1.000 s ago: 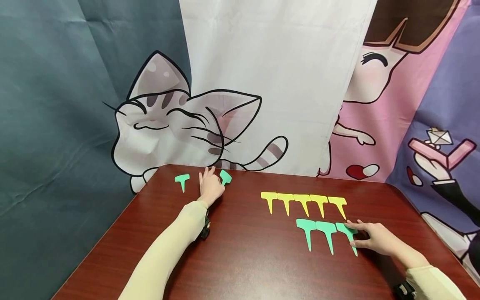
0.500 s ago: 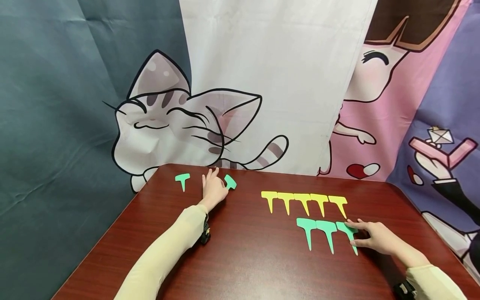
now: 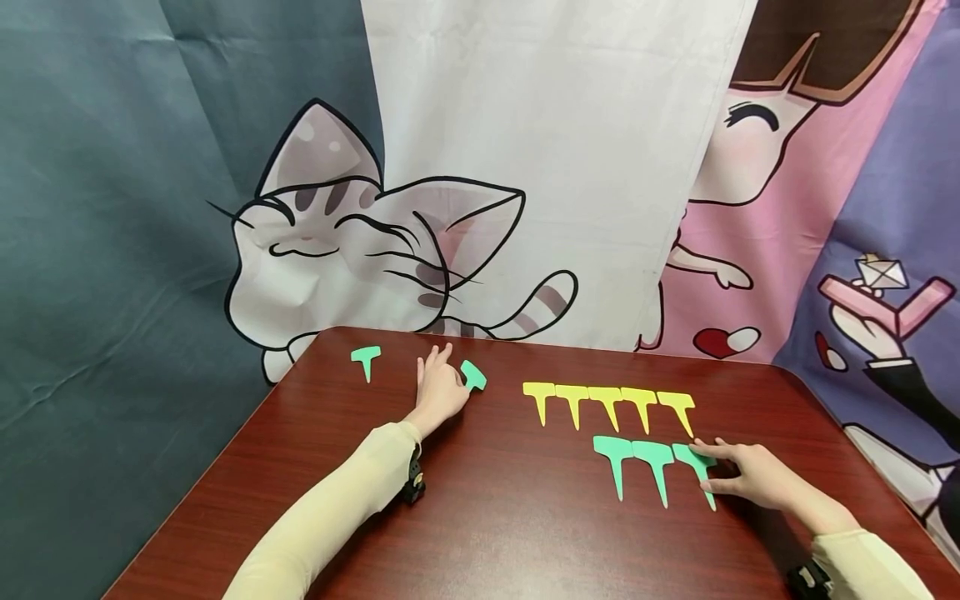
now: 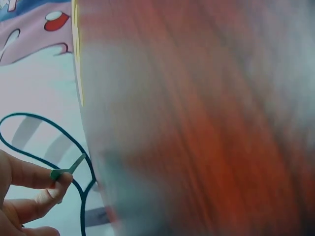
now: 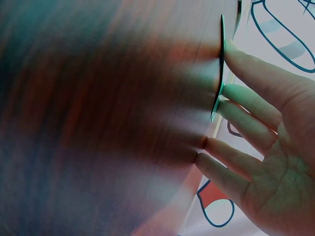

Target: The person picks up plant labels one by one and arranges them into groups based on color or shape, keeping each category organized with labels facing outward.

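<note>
My left hand point(image 3: 439, 392) pinches a green T-shaped plant label point(image 3: 473, 375) between thumb and finger near the table's back edge. The left wrist view shows the held label point(image 4: 61, 173) nearly edge-on at the fingertips. At front right, the straight fingers of my right hand point(image 3: 757, 477) touch the rightmost green T-shaped label point(image 3: 688, 455), covering part of its head. That label point(image 5: 221, 69) appears as a thin dark edge against the fingertips in the right wrist view. Two more green labels, one in the middle point(image 3: 653, 454) and one at the left end point(image 3: 613, 450), complete this row.
Behind the green row lies a row of several yellow T-shaped labels point(image 3: 604, 398), heads side by side, stems toward me. A single green label point(image 3: 366, 357) lies at back left. The red-brown table point(image 3: 480, 517) ends at a printed cloth backdrop point(image 3: 600, 167).
My left hand has slid right and slightly toward me with the pinched green label, whose head has turned clockwise. My right hand stays on its label.
</note>
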A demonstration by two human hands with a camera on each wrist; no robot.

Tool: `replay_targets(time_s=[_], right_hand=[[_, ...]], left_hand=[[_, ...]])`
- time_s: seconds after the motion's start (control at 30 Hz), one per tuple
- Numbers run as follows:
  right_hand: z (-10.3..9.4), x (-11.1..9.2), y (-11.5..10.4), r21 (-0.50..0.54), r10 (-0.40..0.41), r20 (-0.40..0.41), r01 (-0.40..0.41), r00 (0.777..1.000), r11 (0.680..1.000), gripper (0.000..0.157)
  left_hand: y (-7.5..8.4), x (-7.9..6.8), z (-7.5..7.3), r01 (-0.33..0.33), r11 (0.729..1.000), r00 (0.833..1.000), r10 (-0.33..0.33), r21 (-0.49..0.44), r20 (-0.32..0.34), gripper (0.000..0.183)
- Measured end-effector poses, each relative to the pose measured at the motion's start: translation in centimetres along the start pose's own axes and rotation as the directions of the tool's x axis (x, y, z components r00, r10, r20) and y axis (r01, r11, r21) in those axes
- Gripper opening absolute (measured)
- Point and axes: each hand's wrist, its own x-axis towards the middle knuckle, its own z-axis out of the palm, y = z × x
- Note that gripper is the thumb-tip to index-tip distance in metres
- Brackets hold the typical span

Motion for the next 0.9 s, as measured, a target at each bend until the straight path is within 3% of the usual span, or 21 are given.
replay_targets(time_s=[0.67, 0.9], right_hand=[[0.1, 0.0, 0.1, 0.003, -0.005, -0.006, 0.005, 1.0, 1.0, 0.062], [0.1, 0.0, 0.1, 0.01, -0.009, -0.01, 0.009, 1.0, 1.0, 0.061]], left_hand=[[2.8, -2.6, 0.3, -0.072, 0.997, 0.994, 0.073, -0.024, 0.08, 0.032], [4.2, -3.3, 0.4, -0.136, 0.99, 0.984, 0.138, -0.025, 0.109, 0.03]])
